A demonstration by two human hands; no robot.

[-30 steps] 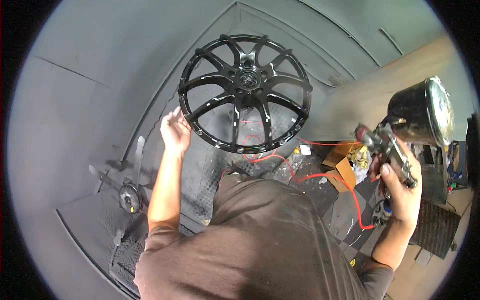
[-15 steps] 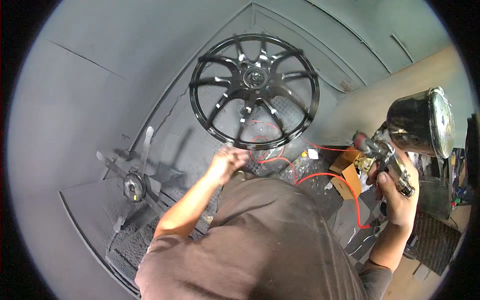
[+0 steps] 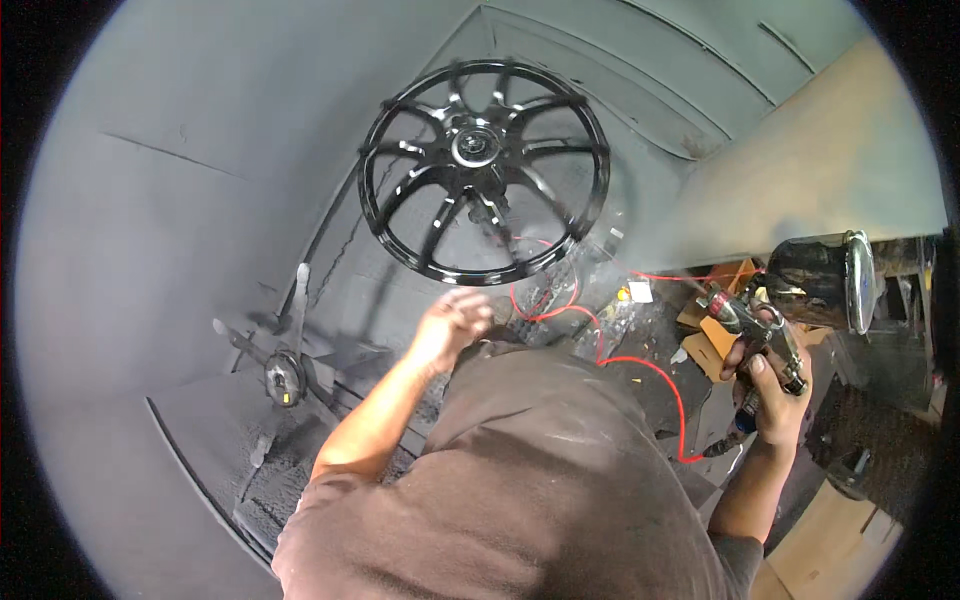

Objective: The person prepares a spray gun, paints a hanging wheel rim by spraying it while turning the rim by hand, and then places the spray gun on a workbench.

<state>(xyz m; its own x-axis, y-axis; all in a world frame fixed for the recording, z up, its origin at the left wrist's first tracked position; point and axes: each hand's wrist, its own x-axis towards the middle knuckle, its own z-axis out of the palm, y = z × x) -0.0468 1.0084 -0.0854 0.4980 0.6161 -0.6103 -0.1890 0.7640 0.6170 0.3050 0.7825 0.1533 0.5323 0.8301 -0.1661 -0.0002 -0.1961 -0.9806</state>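
Note:
A glossy black multi-spoke wheel rim stands raised in front of me, its hub facing up. Just below its near edge is my left hand. Those fingers are smeared by motion, so I cannot tell whether they touch the rim. On the right, my right hand is wrapped round the handle of a spray gun. A dark paint cup with a shiny end is attached to the gun. Its nozzle points toward the wheel's right side, with a faint pale mist in between.
A red air hose curls across the floor beneath the wheel and toward the gun. Opened cardboard boxes and litter lie at right. To the left stands a paint-coated stand with projecting arms. Grey walls surround the space.
My view has turned, so the wheel sits farther left. The spray gun has swung left and down across the boxes, and mist shows at its nozzle. My left hand remains by the rim's near edge.

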